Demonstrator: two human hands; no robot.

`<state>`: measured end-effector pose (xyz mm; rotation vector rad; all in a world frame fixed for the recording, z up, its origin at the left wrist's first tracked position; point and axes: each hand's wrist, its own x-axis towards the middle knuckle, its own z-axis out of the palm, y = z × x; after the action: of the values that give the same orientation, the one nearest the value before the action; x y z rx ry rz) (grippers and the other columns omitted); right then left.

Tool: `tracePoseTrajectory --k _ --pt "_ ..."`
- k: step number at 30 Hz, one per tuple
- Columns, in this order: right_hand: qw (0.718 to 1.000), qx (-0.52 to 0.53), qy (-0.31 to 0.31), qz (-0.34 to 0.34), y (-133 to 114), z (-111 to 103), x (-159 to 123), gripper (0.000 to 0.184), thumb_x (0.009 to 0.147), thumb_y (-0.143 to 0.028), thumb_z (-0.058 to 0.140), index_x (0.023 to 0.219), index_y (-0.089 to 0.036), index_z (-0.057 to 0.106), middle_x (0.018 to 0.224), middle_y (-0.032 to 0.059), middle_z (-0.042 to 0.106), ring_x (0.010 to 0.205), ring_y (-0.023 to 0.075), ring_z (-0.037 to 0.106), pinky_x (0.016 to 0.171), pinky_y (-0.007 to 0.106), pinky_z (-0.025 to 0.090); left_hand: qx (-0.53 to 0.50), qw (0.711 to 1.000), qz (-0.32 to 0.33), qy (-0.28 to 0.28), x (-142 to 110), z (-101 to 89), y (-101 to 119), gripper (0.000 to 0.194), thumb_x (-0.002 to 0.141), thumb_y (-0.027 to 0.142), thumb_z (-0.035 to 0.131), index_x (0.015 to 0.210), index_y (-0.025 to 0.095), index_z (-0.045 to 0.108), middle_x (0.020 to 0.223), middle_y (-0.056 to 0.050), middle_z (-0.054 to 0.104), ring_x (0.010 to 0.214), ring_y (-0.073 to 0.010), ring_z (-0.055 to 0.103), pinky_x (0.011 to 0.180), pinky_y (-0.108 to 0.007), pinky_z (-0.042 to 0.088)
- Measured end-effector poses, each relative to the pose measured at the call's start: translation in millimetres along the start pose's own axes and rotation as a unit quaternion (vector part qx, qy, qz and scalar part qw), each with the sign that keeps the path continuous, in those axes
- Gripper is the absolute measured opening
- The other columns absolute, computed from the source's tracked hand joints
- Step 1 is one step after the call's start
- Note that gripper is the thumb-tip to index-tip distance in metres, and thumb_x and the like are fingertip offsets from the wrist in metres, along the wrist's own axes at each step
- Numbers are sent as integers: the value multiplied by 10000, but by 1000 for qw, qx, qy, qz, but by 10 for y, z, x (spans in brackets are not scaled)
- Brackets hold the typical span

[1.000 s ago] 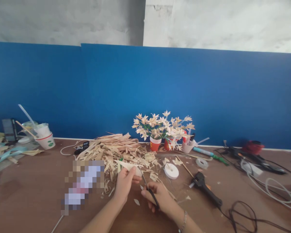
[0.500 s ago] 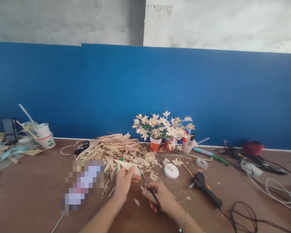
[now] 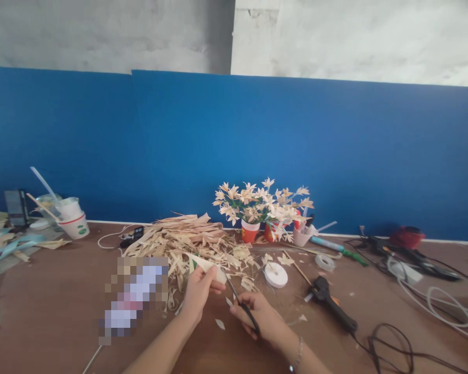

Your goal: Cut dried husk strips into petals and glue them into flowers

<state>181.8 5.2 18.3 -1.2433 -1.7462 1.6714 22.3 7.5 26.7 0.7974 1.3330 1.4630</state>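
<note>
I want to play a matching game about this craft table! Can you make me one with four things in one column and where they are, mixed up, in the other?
Things:
1. Scissors
2. Flowers
3. Pale pointed piece
4. Glue gun

Places:
A. Held in the left hand
B. Lying on the table, to the right of both hands
C. Held in the right hand
D. Above the red cups, in front of the blue board

Right pairs: 1-C, 2-D, 3-A, 4-B
</note>
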Motion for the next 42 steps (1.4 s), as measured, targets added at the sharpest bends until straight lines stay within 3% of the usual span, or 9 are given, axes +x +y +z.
tracePoseTrajectory --k 12,22,34,42 --pt "1000 -29 -4 -9 51 -23 1 266 744 -408 580 654 -167 514 351 -93 399 277 42 308 297 157 204 4 1000 -8 -16 36 -24 -9 268 715 378 619 781 125 558 500 -5 644 428 -127 612 387 -174 460" --pt "999 -33 -11 -8 124 -42 34 313 735 -461 600 668 -168 514 361 -95 402 283 44 323 298 154 208 19 999 -10 -28 46 -50 1 257 722 379 607 746 129 556 498 -14 647 427 -124 609 390 -170 452" --pt "996 -78 -44 16 30 -134 -29 202 742 -346 572 675 -158 542 379 -85 433 297 46 341 293 144 239 84 990 -29 -110 124 -154 67 281 699 415 619 697 143 548 484 -9 641 390 -123 594 369 -175 427" --pt "991 -107 -76 22 22 -205 -69 225 719 -331 584 591 -158 520 372 -76 447 292 43 352 292 140 259 141 976 -31 -163 184 -231 18 286 689 427 616 684 150 547 482 -8 642 382 -133 598 353 -179 407"
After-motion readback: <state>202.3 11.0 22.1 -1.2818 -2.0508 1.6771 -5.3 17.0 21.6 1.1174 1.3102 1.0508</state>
